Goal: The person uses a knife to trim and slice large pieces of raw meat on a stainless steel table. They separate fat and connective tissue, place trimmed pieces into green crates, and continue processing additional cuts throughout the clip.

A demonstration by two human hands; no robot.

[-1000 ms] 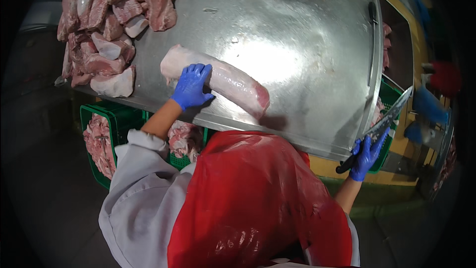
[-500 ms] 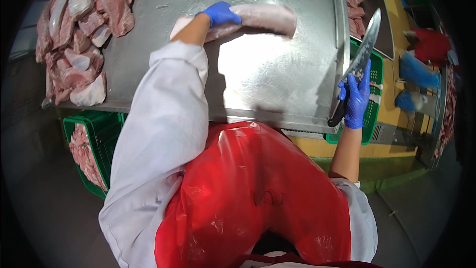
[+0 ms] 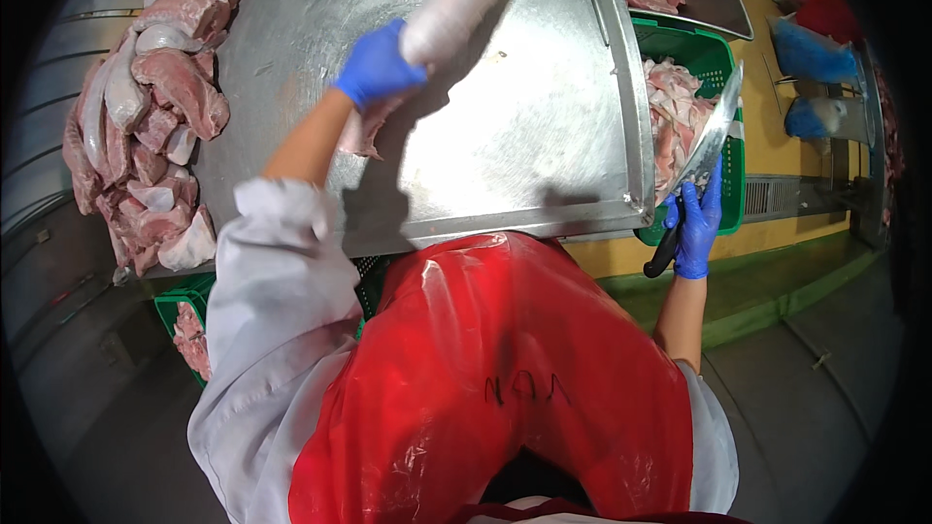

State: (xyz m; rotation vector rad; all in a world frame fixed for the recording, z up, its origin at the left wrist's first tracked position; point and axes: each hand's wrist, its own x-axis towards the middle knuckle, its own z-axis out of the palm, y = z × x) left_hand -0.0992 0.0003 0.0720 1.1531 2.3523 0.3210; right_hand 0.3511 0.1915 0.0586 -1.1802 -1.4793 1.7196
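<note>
My left hand (image 3: 381,65), in a blue glove, is closed around the middle of a long pale piece of meat (image 3: 454,12). One end of it points up and to the right, and the other hangs below my wrist. A shadow lies under it on the metal table (image 3: 515,136). My right hand (image 3: 697,230), also gloved in blue, grips the black handle of a knife (image 3: 716,126). Its long blade points up and slightly right, in front of a green crate (image 3: 735,175) of meat trimmings to the table's right.
Many meat pieces (image 3: 155,107) are heaped along the table's left side. A metal bin (image 3: 733,0) with meat cuts stands at the upper right. Another green crate (image 3: 180,296) of meat sits below the table's left front corner. A raised rim (image 3: 621,68) edges the table's right side.
My left hand has tilted the meat from nearly level to a steep slant, its far end now higher. The knife stays in my right hand. The view has shifted, showing more of the right crate.
</note>
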